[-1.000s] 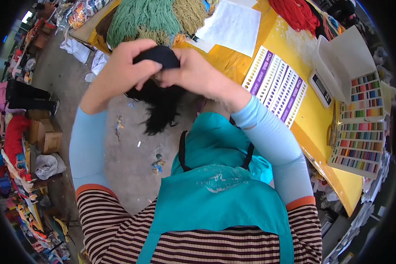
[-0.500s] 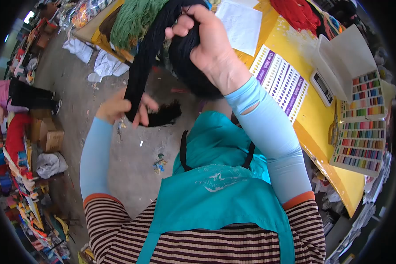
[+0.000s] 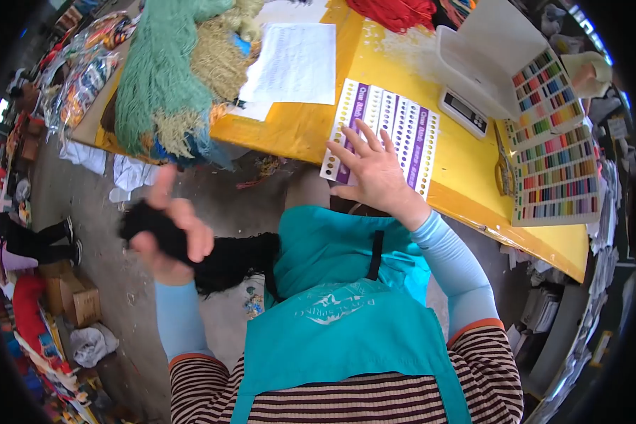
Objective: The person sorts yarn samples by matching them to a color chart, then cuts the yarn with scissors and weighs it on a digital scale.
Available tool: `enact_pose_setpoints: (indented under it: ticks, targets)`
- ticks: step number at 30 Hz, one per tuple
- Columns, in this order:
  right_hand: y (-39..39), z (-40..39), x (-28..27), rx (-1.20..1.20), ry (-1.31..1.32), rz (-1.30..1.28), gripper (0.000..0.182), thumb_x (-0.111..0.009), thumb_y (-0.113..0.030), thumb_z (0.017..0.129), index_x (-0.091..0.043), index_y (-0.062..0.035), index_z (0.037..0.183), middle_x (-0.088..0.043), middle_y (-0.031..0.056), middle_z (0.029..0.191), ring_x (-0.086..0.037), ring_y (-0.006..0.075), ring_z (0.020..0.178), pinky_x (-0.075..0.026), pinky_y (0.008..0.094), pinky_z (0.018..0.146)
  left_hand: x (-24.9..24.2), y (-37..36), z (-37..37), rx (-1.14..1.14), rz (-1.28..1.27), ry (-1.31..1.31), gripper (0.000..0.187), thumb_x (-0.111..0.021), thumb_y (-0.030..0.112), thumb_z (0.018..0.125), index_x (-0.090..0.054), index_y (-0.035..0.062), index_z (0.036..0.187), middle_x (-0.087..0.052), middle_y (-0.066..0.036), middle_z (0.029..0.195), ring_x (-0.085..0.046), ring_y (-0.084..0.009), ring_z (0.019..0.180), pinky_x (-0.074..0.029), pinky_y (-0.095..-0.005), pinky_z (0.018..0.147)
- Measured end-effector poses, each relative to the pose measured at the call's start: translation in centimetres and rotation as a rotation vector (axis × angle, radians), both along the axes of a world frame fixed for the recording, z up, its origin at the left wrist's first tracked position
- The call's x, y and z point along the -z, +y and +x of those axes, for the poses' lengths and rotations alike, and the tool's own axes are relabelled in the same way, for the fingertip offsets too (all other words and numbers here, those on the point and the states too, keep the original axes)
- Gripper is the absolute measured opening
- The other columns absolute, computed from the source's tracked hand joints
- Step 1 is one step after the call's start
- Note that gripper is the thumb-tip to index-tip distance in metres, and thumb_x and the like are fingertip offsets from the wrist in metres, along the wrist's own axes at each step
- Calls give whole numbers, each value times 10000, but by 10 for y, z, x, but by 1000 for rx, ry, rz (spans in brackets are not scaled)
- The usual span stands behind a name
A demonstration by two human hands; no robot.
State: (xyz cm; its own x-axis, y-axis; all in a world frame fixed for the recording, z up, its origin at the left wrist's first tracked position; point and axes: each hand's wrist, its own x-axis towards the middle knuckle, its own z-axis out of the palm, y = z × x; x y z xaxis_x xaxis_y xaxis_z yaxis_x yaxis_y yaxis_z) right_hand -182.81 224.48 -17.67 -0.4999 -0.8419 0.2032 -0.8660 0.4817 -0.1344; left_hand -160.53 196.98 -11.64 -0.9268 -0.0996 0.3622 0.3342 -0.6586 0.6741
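Black yarn [image 3: 240, 261] is bunched in my left hand [image 3: 173, 230], its fingers wrapped round it, somewhat blurred; the loose end hangs toward the teal apron. My right hand [image 3: 381, 173] is spread, fingers apart and holding nothing, over the lower part of a purple and white colour chart [image 3: 424, 141] at the table's front edge. Whether it touches the chart I cannot tell. Green yarn [image 3: 155, 63] and beige yarn [image 3: 222, 60] lie at the table's left end, beside a written paper sheet [image 3: 293, 63].
On the yellow table [image 3: 473, 205] are a digital scale [image 3: 464, 112], scissors [image 3: 503, 166], red yarn [image 3: 396, 13] and a thread sample card [image 3: 555, 173]. A person [image 3: 28, 244] is at the far left near a cardboard box [image 3: 85, 304]. Bagged yarn [image 3: 85, 63] lies at the upper left.
My right hand has let go of the black yarn and moved down to the chart, its fingers opening. My left hand still holds the yarn, now lower. The view has shifted, showing more of the table.
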Motion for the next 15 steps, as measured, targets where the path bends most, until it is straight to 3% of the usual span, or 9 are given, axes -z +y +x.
enact_pose_setpoints:
  ticks: [1,2,4,6,8,10,15]
  targets:
    - [12,-5,-3,2,30,32,810,-769,-505,703,-487,-227,1409,-409,137,1473,-278,375,1423,-263,618,1095,10,5,-8,-10,-32,-181,881,-653,443,902,-174,69,1540,-625,-56,945,-483,-140,491,-419,-303,534]
    - [20,-8,-1,22,18,87,837,-762,-540,694,-460,-274,1428,-383,126,1495,-271,372,1427,-245,638,1094,19,13,-21,-86,-139,-260,783,-606,385,933,-225,32,1520,-619,-70,887,-494,-127,535,-407,-278,542]
    - [28,-12,6,28,-5,109,853,-758,-547,691,-437,-303,1442,-367,114,1510,-263,371,1432,-226,645,1101,29,27,-37,-257,-368,-429,537,-519,274,951,-457,-54,1372,-675,-178,1041,-651,-199,825,-513,-303,767]
    - [32,-15,23,45,-17,86,811,-722,-549,737,-422,-313,1452,-377,112,1508,-263,364,1436,-189,660,1114,35,41,-55,-322,-683,-352,435,-542,167,938,-520,-42,1319,-611,-176,1263,-562,-251,1215,-437,-371,1015]
    - [32,-13,26,63,-11,43,757,-692,-538,771,-436,-305,1445,-400,115,1493,-284,361,1429,-180,665,1115,39,48,-77,-469,-1255,-91,397,-590,65,897,-566,11,1290,-568,-158,1334,-506,-296,1284,-390,-391,1069]
    - [32,-14,25,65,-16,30,755,-695,-533,764,-447,-301,1439,-404,114,1490,-292,360,1424,-186,664,1110,49,65,-101,-495,-1398,-2,391,-628,64,876,-586,33,1263,-554,-167,1327,-475,-346,1299,-399,-413,1059]
    - [36,-16,29,45,-27,-19,752,-697,-529,749,-474,-282,1424,-428,115,1475,-306,352,1417,-196,664,1099,73,89,-168,-398,-1754,185,470,-646,125,850,-564,81,1311,-502,-154,1400,-444,-348,1323,-350,-479,1100]
